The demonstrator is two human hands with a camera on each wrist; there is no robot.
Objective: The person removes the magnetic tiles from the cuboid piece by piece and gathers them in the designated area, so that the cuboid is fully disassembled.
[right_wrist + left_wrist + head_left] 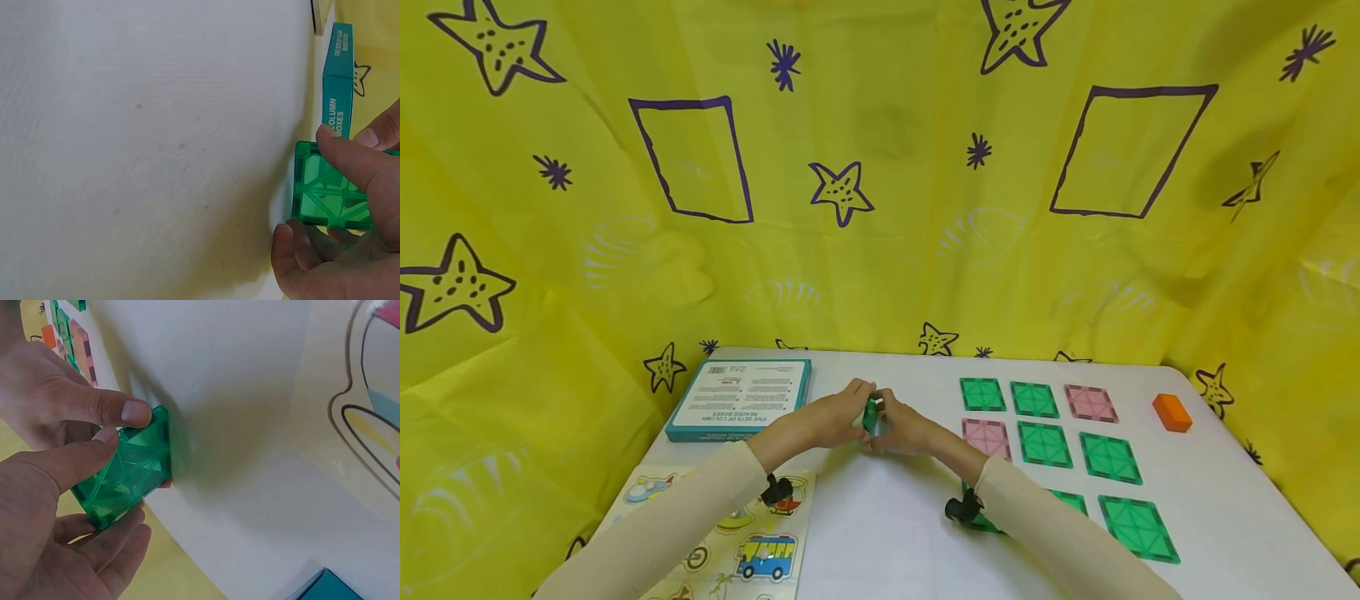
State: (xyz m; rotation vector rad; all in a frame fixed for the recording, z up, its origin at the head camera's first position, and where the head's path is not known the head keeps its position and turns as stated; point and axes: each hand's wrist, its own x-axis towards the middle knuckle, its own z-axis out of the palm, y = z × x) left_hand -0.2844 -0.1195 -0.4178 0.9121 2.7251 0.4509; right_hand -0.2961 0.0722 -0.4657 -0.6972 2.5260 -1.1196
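A clear green square magnetic tile (869, 416) is held upright between both hands near the table's middle, its lower edge close to the white surface. My left hand (841, 415) pinches one side, its thumb over the near face and fingers behind, as the left wrist view shows on the tile (128, 469). From the other side my right hand (901, 427) grips the same tile (331, 187), thumb on top and fingers underneath. The two thumbs lie near each other along the tile's upper part.
Several green tiles (1043, 444) and pink tiles (1090, 403) lie in rows at right, partly under the right forearm. An orange block (1172, 412) is beyond them. A teal-edged box (737, 400) and a vehicle picture puzzle board (765, 557) lie at left. A yellow curtain (880, 275) surrounds the table.
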